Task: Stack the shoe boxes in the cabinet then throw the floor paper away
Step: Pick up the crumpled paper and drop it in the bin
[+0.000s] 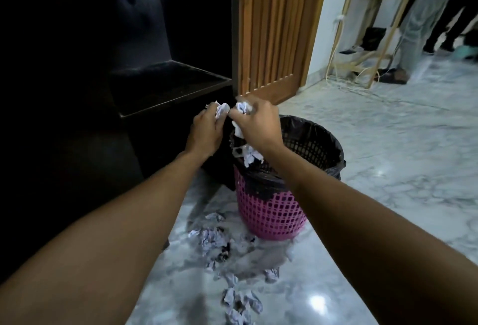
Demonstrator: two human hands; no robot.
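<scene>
My left hand [205, 132] is closed around a crumpled white paper [222, 112], just left of the bin's far rim. My right hand [258, 124] grips another crumpled paper [243, 107] over the bin's left side. The pink mesh waste bin [271, 217] has a black liner, and several white paper balls [250, 155] lie inside it. More crumpled papers [214, 240] are scattered on the marble floor in front of the bin, with another cluster [240, 304] nearer to me. The dark cabinet [168, 84] stands open at the left; no shoe boxes show in its shadowed shelves.
A slatted wooden panel [271, 27] stands right of the cabinet. Farther right, a light wooden rack [372, 40] holds shoes, with cords on the floor beside it. Two persons' legs [424, 27] are at the far right. Marble floor [388, 169] stretches right of the bin.
</scene>
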